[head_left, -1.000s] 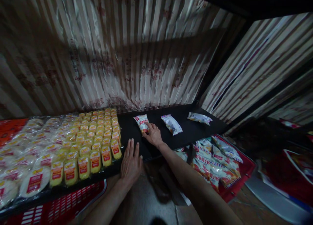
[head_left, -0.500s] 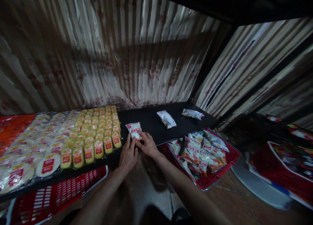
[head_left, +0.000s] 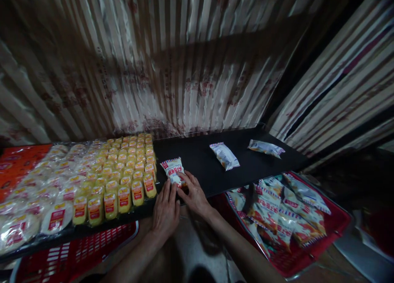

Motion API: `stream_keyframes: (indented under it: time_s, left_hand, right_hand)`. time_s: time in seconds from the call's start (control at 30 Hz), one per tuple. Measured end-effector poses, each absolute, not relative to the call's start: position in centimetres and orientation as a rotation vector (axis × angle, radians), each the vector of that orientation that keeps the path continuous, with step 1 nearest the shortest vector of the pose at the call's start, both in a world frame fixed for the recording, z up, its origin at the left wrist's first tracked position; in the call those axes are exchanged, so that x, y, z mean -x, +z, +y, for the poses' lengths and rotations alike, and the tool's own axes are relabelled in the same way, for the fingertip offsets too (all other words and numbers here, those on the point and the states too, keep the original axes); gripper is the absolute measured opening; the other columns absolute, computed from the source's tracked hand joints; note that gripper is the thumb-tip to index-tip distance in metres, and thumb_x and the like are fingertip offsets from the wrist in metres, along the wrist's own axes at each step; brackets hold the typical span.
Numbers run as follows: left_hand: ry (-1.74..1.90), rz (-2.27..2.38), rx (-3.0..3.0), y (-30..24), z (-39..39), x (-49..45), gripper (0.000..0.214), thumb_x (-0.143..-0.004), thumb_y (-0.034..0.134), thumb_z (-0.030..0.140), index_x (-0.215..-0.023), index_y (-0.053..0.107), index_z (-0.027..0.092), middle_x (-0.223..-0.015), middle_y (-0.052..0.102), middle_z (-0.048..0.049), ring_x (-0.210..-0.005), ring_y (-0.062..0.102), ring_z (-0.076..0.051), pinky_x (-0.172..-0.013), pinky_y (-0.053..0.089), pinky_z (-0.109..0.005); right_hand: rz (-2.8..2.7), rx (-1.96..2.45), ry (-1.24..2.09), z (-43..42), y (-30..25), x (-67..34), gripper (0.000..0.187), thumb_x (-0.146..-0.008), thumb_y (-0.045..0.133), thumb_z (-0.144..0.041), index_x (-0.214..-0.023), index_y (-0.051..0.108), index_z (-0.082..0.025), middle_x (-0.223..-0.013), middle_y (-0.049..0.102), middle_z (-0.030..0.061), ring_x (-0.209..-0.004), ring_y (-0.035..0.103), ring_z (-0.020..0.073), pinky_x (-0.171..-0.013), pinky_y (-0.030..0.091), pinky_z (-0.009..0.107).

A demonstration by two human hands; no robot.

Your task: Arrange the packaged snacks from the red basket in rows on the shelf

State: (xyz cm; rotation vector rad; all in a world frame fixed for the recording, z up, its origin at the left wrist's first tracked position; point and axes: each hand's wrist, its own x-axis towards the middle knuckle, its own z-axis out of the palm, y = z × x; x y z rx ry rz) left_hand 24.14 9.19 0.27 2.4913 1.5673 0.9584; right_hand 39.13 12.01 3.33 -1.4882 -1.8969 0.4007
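Observation:
A white snack packet [head_left: 173,170] with red lettering lies at the front of the black shelf [head_left: 197,156], just right of the rows of yellow wrapped cakes [head_left: 124,199]. My left hand [head_left: 166,211] reaches its near edge with fingers stretched out and fingertips touching it. From the right, my right hand [head_left: 194,197] grips the packet's near right corner, fingers on top and thumb at the near edge. Two more packets lie apart on the shelf, a silvery-white packet [head_left: 224,156] in the middle and a crumpled-looking packet [head_left: 266,148] toward the far right.
A red basket [head_left: 334,229] full of similar packets stands at the right below the shelf edge. Round white wrapped cakes [head_left: 57,217] cover the shelf's left part. Another red basket [head_left: 80,250] sits under the shelf. A striped curtain [head_left: 184,69] hangs behind.
The camera view has shifted, so the basket and the loose packets appear farther right. Both hands stay at the same packet, which keeps nearly the same place on the shelf.

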Motion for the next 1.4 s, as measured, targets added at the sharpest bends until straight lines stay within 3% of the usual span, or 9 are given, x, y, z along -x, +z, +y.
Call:
stream_keyframes:
  time_s: [0.23, 0.47, 0.67, 0.9, 1.07, 1.2, 1.4]
  left_hand:
    - [0.970, 1.661, -2.379, 2.0, 11.0, -24.7, 0.059, -0.085, 0.041, 0.014, -0.142, 0.028, 0.015, -0.151, 0.026, -0.0174, -0.131, 0.040, -0.028, -0.099, 0.044, -0.043]
    - [1.014, 1.636, -2.315, 2.2, 10.7, -26.0, 0.061, -0.078, 0.047, 0.010, -0.137, 0.037, 0.013, -0.152, 0.023, -0.0177, -0.140, 0.022, -0.033, -0.109, 0.034, -0.050]
    - [0.942, 1.559, -2.374, 1.8, 10.0, -25.6, 0.061, -0.081, 0.045, 0.014, -0.141, 0.032, 0.015, -0.153, 0.019, -0.0162, -0.141, 0.018, -0.033, -0.108, 0.034, -0.052]
    - [0.760, 1.517, -2.310, 2.6, 10.1, -25.2, 0.074, -0.073, 0.048, 0.008, -0.144, 0.027, 0.014, -0.154, 0.015, -0.0189, -0.141, 0.012, -0.035, -0.105, 0.033, -0.052]
    - [0.802, 1.514, -2.286, 2.9, 9.8, -25.3, 0.075, -0.073, 0.047, 0.006, -0.144, 0.027, 0.014, -0.155, 0.013, -0.0181, -0.141, 0.012, -0.036, -0.105, 0.033, -0.053]
    - [0.848, 1.508, -2.264, 2.6, 9.9, -25.2, 0.071, -0.074, 0.047, 0.007, -0.142, 0.030, 0.014, -0.153, 0.020, -0.0182, -0.141, 0.015, -0.035, -0.105, 0.033, -0.052]
    - [1.072, 1.477, -2.144, 2.3, 10.6, -25.3, 0.047, -0.084, 0.047, 0.018, -0.131, 0.044, 0.017, -0.152, 0.022, -0.0154, -0.138, 0.028, -0.031, -0.106, 0.036, -0.049]
  right_hand:
    - [-1.892, 1.456, 0.481, 13.2, 4.2, -38.4, 0.043, -0.083, 0.054, -0.030, -0.126, 0.054, -0.024, -0.135, 0.045, 0.0108, -0.124, 0.044, 0.0239, -0.104, 0.039, 0.043]
    - [-1.791, 1.446, 0.583, 12.8, 4.9, -38.5, 0.046, -0.085, 0.048, -0.029, -0.131, 0.048, -0.022, -0.128, 0.055, 0.0090, -0.120, 0.050, 0.0210, -0.105, 0.039, 0.041]
    - [-1.781, 1.539, 0.509, 12.1, 3.6, -39.1, 0.042, -0.087, 0.046, -0.034, -0.127, 0.052, -0.022, -0.126, 0.058, 0.0076, -0.116, 0.053, 0.0211, -0.103, 0.039, 0.041]
    - [-1.755, 1.713, 0.405, 12.4, 3.4, -38.1, 0.044, -0.084, 0.048, -0.029, -0.126, 0.051, -0.017, -0.122, 0.058, 0.0093, -0.113, 0.053, 0.0219, -0.102, 0.039, 0.039]
    - [-1.754, 1.743, 0.423, 12.3, 3.3, -38.1, 0.049, -0.081, 0.049, -0.024, -0.129, 0.048, -0.019, -0.129, 0.054, 0.0081, -0.119, 0.049, 0.0211, -0.105, 0.036, 0.039]
    - [-1.744, 1.744, 0.470, 12.2, 3.4, -38.2, 0.049, -0.080, 0.051, -0.027, -0.129, 0.049, -0.021, -0.131, 0.054, 0.0076, -0.121, 0.048, 0.0215, -0.105, 0.036, 0.040]
    - [-1.704, 1.689, 0.540, 12.5, 3.7, -38.6, 0.040, -0.084, 0.049, -0.034, -0.121, 0.054, -0.024, -0.121, 0.060, 0.0049, -0.112, 0.054, 0.0209, -0.099, 0.041, 0.039]
